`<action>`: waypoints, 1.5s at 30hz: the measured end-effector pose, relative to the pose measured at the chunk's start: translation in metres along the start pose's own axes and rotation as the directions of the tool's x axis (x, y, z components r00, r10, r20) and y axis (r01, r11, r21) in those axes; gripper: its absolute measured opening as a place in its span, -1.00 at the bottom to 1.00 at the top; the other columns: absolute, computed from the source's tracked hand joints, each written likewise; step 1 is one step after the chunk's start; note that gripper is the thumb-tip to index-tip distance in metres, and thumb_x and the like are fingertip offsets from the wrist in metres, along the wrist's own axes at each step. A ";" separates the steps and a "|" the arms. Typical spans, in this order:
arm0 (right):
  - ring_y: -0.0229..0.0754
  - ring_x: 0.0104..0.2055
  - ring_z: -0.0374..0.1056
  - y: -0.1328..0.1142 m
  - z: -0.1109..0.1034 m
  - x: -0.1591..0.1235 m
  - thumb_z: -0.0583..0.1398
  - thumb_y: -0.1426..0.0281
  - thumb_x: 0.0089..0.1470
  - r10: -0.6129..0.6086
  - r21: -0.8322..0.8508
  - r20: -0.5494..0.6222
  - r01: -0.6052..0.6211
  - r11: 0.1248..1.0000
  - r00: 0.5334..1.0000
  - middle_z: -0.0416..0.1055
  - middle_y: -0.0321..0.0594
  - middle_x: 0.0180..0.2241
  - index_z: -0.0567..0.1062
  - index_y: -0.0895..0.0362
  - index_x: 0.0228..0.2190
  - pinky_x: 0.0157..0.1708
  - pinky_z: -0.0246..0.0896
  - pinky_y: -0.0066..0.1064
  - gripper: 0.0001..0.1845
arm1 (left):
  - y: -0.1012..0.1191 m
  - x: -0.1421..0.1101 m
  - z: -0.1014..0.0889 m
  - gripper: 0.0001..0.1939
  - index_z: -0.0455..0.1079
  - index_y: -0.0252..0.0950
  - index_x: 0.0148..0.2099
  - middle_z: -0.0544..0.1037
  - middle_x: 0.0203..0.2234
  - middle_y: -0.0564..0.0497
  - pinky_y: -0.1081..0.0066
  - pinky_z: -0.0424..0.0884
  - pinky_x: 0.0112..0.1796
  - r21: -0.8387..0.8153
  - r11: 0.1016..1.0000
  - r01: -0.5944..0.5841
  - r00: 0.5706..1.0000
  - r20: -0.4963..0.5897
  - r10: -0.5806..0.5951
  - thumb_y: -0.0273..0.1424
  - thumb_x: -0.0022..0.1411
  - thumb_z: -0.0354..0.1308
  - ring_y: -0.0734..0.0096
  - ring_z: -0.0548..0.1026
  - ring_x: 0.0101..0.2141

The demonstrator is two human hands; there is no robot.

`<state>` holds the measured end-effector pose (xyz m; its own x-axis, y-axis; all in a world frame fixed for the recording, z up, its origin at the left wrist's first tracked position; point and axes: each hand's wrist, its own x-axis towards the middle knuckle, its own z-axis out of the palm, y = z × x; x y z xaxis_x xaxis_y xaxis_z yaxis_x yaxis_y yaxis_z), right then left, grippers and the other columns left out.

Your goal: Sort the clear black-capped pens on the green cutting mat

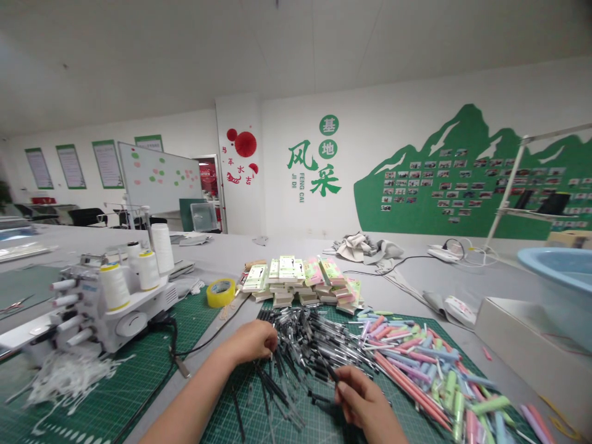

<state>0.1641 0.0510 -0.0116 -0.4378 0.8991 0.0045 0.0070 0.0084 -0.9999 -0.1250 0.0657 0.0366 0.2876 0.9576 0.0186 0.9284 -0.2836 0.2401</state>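
A heap of black and clear pens (pixel 305 336) is spread over a green cutting mat (pixel 398 413). My left hand (pixel 256 341) reaches into the heap's left side. Its fingers are curled together, and whatever they pinch is hidden. Lower right, my right hand (pixel 363 398) grips a dark pen (pixel 330 370) between thumb and fingers, its end pointing up toward the pile. Loose pens lie below and between both hands. To the right of the heap is a pile of pastel pens (pixel 419 357) in pink, blue, green and purple.
Small boxes (pixel 287 271) are stacked behind the pens, with yellow tape (pixel 221 293) left of them. An overlock sewing machine (pixel 124 308) with thread cones stands left. At right are a white box (pixel 513 345) and a blue basin (pixel 559 265). Crumpled cloth (pixel 365 248) and cables lie behind.
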 end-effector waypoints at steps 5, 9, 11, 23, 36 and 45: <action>-0.37 -0.66 0.12 -0.001 0.000 -0.001 0.13 0.15 -0.10 0.006 -0.003 -0.009 -0.006 1.000 1.000 0.32 -0.36 -0.59 0.34 0.15 -0.33 -0.64 -0.12 -0.51 -0.64 | 0.004 0.000 0.003 -0.83 0.48 -0.14 -0.37 0.53 -0.46 0.12 0.52 0.18 -0.46 0.009 1.000 -0.011 1.000 -0.005 0.011 -0.43 -0.13 0.24 0.39 0.43 -0.42; -0.36 -0.67 0.13 0.000 0.001 0.000 0.15 0.11 -0.13 0.020 -0.008 -0.027 -0.020 1.000 0.999 0.32 -0.36 -0.59 0.35 0.15 -0.33 -0.64 -0.10 -0.50 -0.61 | 0.008 -0.002 0.002 -0.85 0.48 -0.15 -0.38 0.53 -0.46 0.11 0.52 0.18 -0.47 0.033 0.999 -0.001 1.000 -0.005 0.001 -0.38 -0.12 0.25 0.39 0.43 -0.42; -0.36 -0.67 0.13 0.000 0.000 0.000 0.15 0.11 -0.14 0.017 -0.007 -0.027 -0.017 1.000 0.999 0.32 -0.35 -0.59 0.35 0.15 -0.33 -0.64 -0.10 -0.49 -0.60 | 0.010 -0.002 0.002 -0.86 0.48 -0.16 -0.38 0.53 -0.46 0.10 0.51 0.17 -0.48 0.049 0.999 0.009 1.000 -0.016 -0.008 -0.34 -0.11 0.25 0.39 0.43 -0.43; -0.36 -0.66 0.16 0.000 0.003 -0.001 0.11 0.20 -0.10 -0.014 -0.028 -0.059 0.012 1.000 0.998 0.33 -0.36 -0.59 0.37 0.15 -0.33 -0.64 -0.04 -0.51 -0.69 | 0.034 -0.001 0.000 -0.89 0.42 -0.22 -0.42 0.49 -0.48 0.08 0.51 0.20 -0.46 -0.027 1.000 0.014 0.997 -0.079 -0.016 -0.46 -0.10 0.14 0.41 0.40 -0.45; -0.34 -0.63 0.17 -0.009 0.006 -0.006 0.10 0.31 -0.08 -0.090 -0.098 -0.089 0.081 0.992 0.992 0.32 -0.38 -0.59 0.38 0.14 -0.36 -0.61 0.06 -0.50 -0.80 | 0.095 0.011 0.017 -0.79 0.38 -0.34 -0.30 0.38 -0.57 0.11 0.51 0.32 -0.48 -0.871 0.478 -0.110 0.989 -0.144 -0.035 -0.31 0.03 0.17 0.53 0.34 -0.55; -0.33 -0.62 0.16 -0.009 0.007 -0.007 0.09 0.38 -0.05 -0.105 -0.098 -0.081 0.097 0.990 0.991 0.30 -0.39 -0.58 0.37 0.14 -0.36 -0.60 0.05 -0.50 -0.84 | 0.091 0.011 0.018 -0.84 0.40 -0.35 -0.33 0.39 -0.54 0.10 0.50 0.31 -0.49 -0.889 0.442 -0.115 0.990 -0.139 -0.022 -0.37 0.01 0.20 0.54 0.34 -0.56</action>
<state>0.1612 0.0415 -0.0026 -0.3614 0.9258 0.1107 0.0524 0.1387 -0.9890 -0.0331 0.0493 0.0409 0.2313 0.9615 0.1483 0.1684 -0.1897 0.9673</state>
